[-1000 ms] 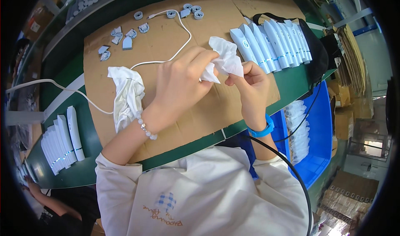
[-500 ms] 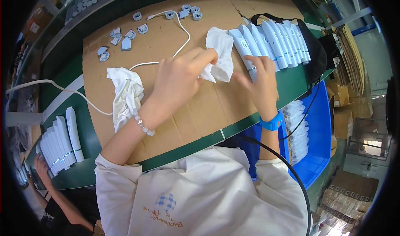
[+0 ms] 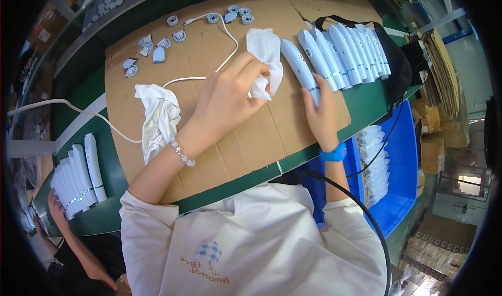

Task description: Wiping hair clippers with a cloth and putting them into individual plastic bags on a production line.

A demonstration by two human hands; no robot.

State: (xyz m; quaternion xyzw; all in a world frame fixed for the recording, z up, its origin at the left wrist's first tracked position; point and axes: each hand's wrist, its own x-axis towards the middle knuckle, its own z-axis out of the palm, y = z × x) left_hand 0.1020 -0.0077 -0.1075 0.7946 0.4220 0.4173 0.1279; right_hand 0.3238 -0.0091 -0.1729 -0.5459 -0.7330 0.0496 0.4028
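My left hand (image 3: 227, 95) pinches a thin white bag (image 3: 265, 50) over the middle of the cardboard sheet. With its fingers around the lower end, my right hand (image 3: 321, 118) grips a pale blue handheld device (image 3: 297, 63), long and slim with a slanted tip and a shiny blue band. The device tilts up and to the left, just right of the bag and apart from it. Beside it lies a row of similar pale blue devices (image 3: 345, 50), tips pointing away from me. A crumpled white cloth (image 3: 159, 110) rests left of my left forearm.
Cardboard (image 3: 240, 149) covers the green table (image 3: 225, 189). A white cable (image 3: 234, 41), small round parts (image 3: 247, 19) and small grey-white pieces (image 3: 158, 55) lie toward the back. A blue bin (image 3: 400, 191) holding bagged items stands right. Another person's hand (image 3: 57, 212) touches devices at left.
My right hand has closed on the nearest device and drawn it slightly left, away from the row. The bag in my left hand has shifted a little left.
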